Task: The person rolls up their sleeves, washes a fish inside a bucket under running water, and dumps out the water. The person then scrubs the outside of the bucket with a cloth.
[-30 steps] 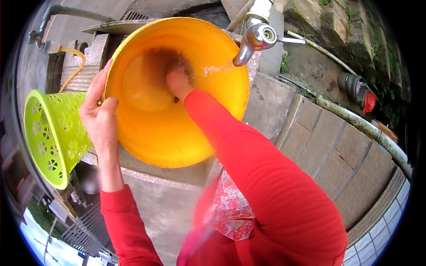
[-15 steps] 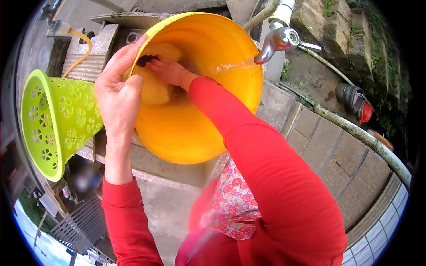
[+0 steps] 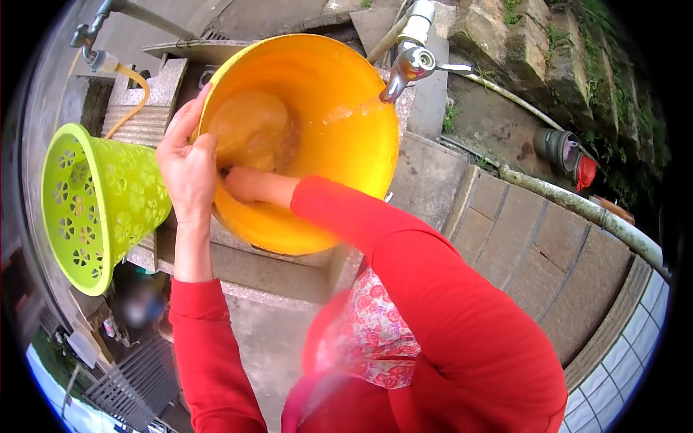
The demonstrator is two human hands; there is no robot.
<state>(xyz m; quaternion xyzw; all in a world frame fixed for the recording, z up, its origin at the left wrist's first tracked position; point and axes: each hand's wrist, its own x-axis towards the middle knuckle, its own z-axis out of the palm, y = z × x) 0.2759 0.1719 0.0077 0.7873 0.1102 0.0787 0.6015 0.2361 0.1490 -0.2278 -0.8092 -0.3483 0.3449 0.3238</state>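
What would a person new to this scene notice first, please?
Most likely the big yellow bucket at upper centre, with the left hand on its rim and the right hand inside. The eye may then go to the chrome tap at its upper right, running water into it, and the lime-green basket at the left.

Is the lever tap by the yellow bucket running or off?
Running: clear water streams from the lever tap into the yellow bucket.
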